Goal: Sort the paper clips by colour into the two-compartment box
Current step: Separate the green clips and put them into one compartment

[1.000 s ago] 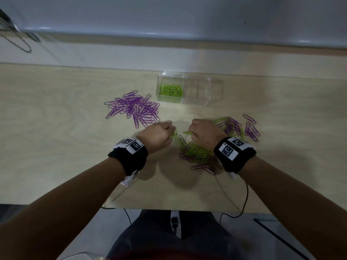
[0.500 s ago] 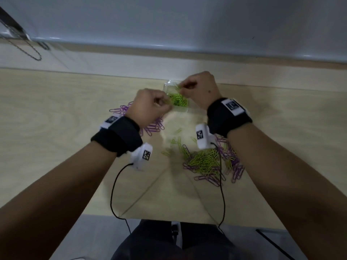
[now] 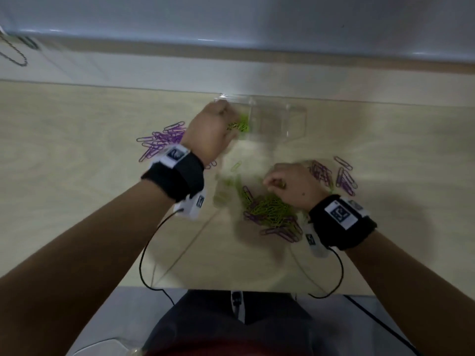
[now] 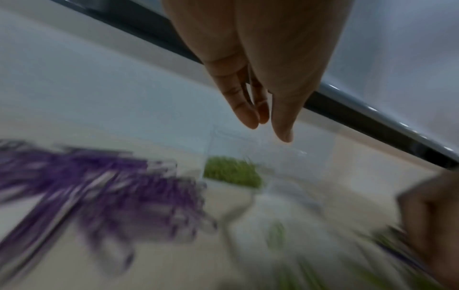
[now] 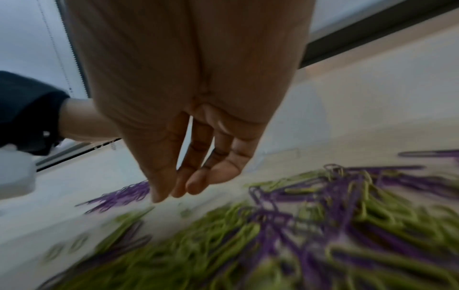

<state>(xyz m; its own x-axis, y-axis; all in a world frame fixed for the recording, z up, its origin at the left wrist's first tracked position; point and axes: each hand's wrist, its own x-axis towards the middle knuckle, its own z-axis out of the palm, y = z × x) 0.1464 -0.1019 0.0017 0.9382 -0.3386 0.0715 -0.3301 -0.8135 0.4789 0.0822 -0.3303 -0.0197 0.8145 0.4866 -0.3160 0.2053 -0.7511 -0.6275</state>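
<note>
Head view, from the left: a loose heap of purple paper clips (image 3: 161, 142) lies on the pale wooden table (image 3: 64, 176), just left of the left hand (image 3: 209, 133). That hand is at the left end of the clear two-compartment box (image 3: 277, 119), over the compartment that holds green paper clips (image 3: 240, 125); the neighbouring right compartment looks bare, though glare blurs it. In the left wrist view the fingers (image 4: 244, 109) point straight down, close together and relaxed, with nothing visible between them, above the green clips in the box. A single green clip (image 3: 236, 166) lies on the table between the box and the mixed pile of green and purple clips (image 3: 270, 211) nearer the person. The right hand (image 3: 293, 186) is over the far edge of that pile. From the right wrist view its fingers (image 5: 196, 176) hang down, lightly bunched and only slightly bent, tips just above the clips; motion blur hides whether they touch any, and no clip shows in the hand. Further right, a few more purple clips (image 3: 345, 178) lie scattered beside the right hand. Both wrists carry black bands with white tagged modules and trailing cables.
</note>
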